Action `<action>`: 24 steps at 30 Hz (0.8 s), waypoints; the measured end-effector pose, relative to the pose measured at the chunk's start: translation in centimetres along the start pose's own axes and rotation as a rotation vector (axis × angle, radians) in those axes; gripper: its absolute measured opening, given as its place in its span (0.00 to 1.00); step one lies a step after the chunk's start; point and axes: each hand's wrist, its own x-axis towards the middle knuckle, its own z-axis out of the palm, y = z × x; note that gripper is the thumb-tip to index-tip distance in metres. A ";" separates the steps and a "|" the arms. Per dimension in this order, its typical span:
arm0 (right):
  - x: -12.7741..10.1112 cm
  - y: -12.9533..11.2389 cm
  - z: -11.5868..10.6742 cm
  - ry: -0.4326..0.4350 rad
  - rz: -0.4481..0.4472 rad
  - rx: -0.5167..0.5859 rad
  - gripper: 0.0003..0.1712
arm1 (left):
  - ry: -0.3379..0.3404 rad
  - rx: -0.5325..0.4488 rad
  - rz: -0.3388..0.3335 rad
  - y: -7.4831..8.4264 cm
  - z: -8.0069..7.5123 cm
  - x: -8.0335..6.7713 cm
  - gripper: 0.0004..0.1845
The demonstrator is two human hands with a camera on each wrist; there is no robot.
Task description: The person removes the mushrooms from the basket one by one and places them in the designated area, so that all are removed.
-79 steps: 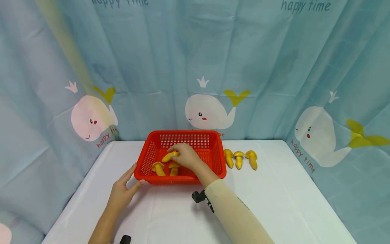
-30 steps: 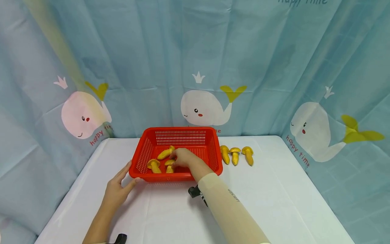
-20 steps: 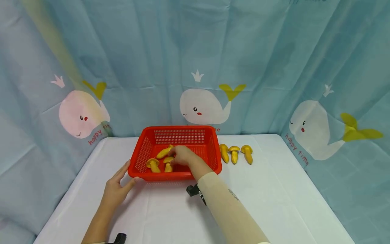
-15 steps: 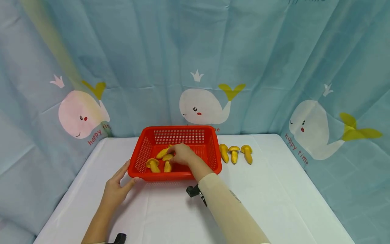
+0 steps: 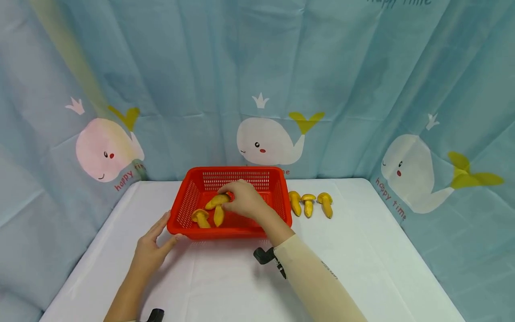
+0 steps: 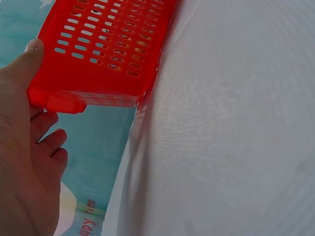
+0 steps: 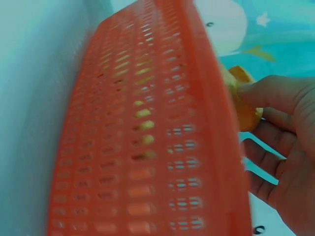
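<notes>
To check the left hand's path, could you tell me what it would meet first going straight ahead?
Probably nothing new: the left hand already touches the basket at its near-left corner.

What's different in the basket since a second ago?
The right hand has pinched the middle mushroom by its cap and lifted it, stem hanging down. The left hand stays against the red basket; three mushrooms outside stay put.

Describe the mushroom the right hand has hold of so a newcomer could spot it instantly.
Find the red basket mid-table. Three yellow mushrooms are inside it. The one meant hangs stem-down from the right hand, lifted, while the left mushroom lies on the floor and the third lies behind it.
</notes>
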 end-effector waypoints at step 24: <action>-8.0 3.0 -6.2 0.165 -0.045 0.022 0.23 | 0.017 -0.003 0.015 -0.3 0.7 0.2 0.44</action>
